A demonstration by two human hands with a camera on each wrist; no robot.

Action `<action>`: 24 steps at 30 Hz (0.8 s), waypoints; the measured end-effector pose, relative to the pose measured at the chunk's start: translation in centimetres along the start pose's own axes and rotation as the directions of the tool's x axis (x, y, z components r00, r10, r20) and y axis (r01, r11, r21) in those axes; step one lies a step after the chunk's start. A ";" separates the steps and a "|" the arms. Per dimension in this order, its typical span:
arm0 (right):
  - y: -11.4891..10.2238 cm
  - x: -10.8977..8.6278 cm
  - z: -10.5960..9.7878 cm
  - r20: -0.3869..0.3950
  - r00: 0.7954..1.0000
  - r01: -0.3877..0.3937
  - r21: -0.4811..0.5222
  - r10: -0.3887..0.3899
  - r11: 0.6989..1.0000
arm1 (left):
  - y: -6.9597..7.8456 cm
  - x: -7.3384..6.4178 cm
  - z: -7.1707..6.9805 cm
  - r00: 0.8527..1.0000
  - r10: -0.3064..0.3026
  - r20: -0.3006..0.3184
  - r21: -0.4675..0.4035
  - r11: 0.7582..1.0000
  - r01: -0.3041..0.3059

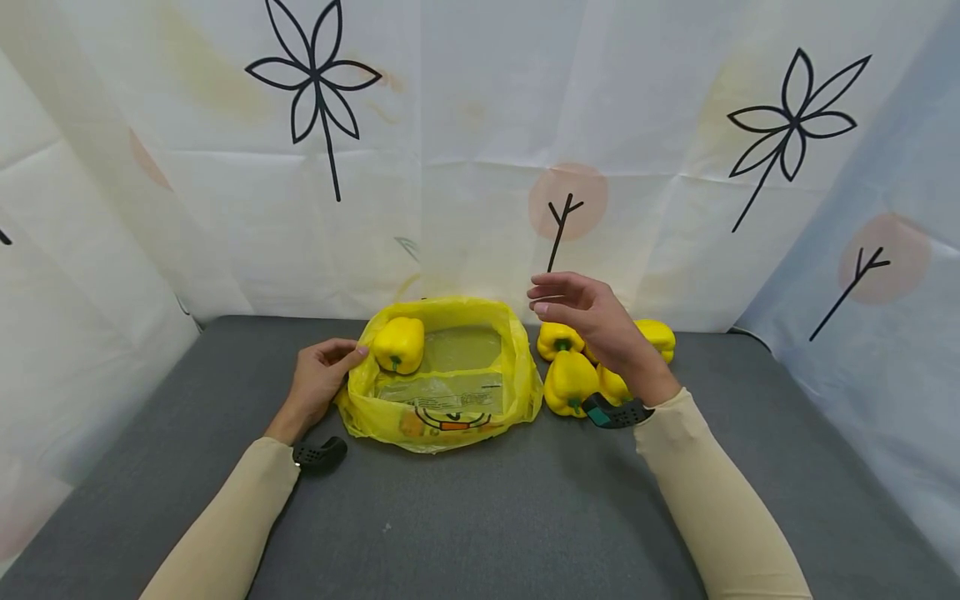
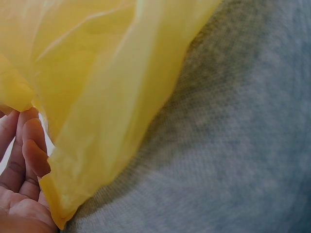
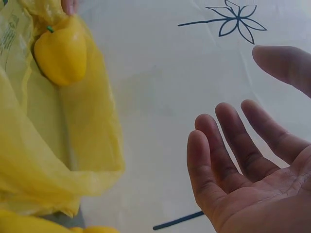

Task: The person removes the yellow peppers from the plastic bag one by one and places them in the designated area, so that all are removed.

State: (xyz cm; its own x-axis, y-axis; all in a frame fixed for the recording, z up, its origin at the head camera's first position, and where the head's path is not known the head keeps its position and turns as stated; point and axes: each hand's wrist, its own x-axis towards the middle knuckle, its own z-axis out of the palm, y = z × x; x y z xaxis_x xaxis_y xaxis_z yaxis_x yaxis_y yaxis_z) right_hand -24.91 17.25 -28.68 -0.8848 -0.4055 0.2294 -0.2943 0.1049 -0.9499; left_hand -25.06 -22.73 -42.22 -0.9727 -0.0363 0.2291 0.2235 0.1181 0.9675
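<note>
A yellow plastic bag point(image 1: 390, 421) stands with its mouth wide, and one yellow bell pepper point(image 1: 400, 343) lies inside at its left end. My left hand point(image 1: 317, 382) pinches the bag's left rim between thumb and fingers. In the left wrist view, the fingers point(image 2: 34, 153) are at the yellow film, partly covered by it. My right hand point(image 1: 588, 315) is raised at the right of the bag, holding nothing. Its fingers point(image 3: 252, 158) are spread and slightly bent, palm showing in the right wrist view. Below it sit several yellow bell peppers point(image 1: 572, 379), partly hidden by the forearm.
The bag and peppers rest on a dark grey table point(image 1: 465, 525). Behind it hangs a white cloth point(image 1: 480, 108) printed with leaf outlines, with cloth also at both sides. Inside the bag a pale panel point(image 1: 450, 392) carries small print. Each wrist wears a black band point(image 1: 321, 454).
</note>
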 end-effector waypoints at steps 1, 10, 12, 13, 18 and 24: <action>0.0 0.2 0.2 0.000 1.000 0.002 0.006 -0.002 1.000 | 0.0 0.0 0.0 1.000 0.001 0.000 0.000 1.000 -0.001; 0.6 1.9 2.2 0.015 1.000 0.002 0.064 -0.003 0.998 | 0.0 0.0 0.0 1.000 -0.005 -0.006 -0.002 1.000 0.005; 0.8 2.4 2.5 0.019 1.000 -0.001 0.066 0.000 0.998 | 0.0 0.0 0.0 1.000 -0.005 -0.006 -0.002 1.000 0.005; 0.9 2.6 2.7 0.021 1.000 -0.004 0.064 0.002 0.998 | 0.0 0.0 0.0 1.000 -0.005 -0.008 -0.003 1.000 0.005; 1.4 3.5 3.6 0.042 0.999 -0.016 0.073 0.013 0.997 | 0.0 0.0 0.0 1.000 0.001 -0.005 -0.005 1.000 -0.001; 2.3 4.7 4.7 0.065 0.997 -0.035 0.087 0.030 0.996 | 0.0 0.0 0.0 1.000 -0.001 -0.003 -0.008 1.000 0.001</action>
State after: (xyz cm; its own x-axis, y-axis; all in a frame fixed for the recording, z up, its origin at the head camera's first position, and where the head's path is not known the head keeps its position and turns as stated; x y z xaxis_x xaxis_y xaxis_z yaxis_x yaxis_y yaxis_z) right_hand -28.03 11.35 -30.76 -0.8677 -0.4607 0.1867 -0.2306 0.0402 -0.9722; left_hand -25.04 -22.72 -42.19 -0.9728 -0.0395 0.2283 0.2228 0.1102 0.9686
